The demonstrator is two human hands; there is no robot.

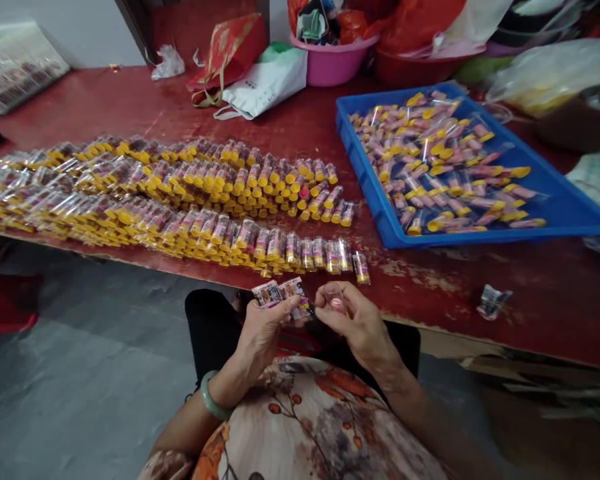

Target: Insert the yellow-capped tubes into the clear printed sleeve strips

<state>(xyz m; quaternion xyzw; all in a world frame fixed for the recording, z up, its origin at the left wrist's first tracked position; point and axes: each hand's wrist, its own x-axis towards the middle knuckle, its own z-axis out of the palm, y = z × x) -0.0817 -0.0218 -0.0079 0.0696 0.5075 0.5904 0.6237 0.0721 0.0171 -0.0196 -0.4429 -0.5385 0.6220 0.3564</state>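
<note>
My left hand [261, 333] is closed on small printed cards [293, 291], fanned out with the thumb lying across them. Just to the right, the fingers of my right hand [367, 327] are wrapped around a small clear tube [335, 297] with something pink inside. The tube and the cards are close to each other, over the table's front edge. Beyond my hands lie long stacked rows of wrapped tubes [220, 230] with yellow ends. One wrapped tube [361, 268] lies at the right end of the front row.
A blue tray [375, 207] holds many loose pink-and-yellow tubes on the red table [410, 287]. A crumpled printed wrapper [493, 302] lies near the front edge. Bags [270, 77] and a pink basin [334, 61] stand at the back. A red stool [7, 307] is at left.
</note>
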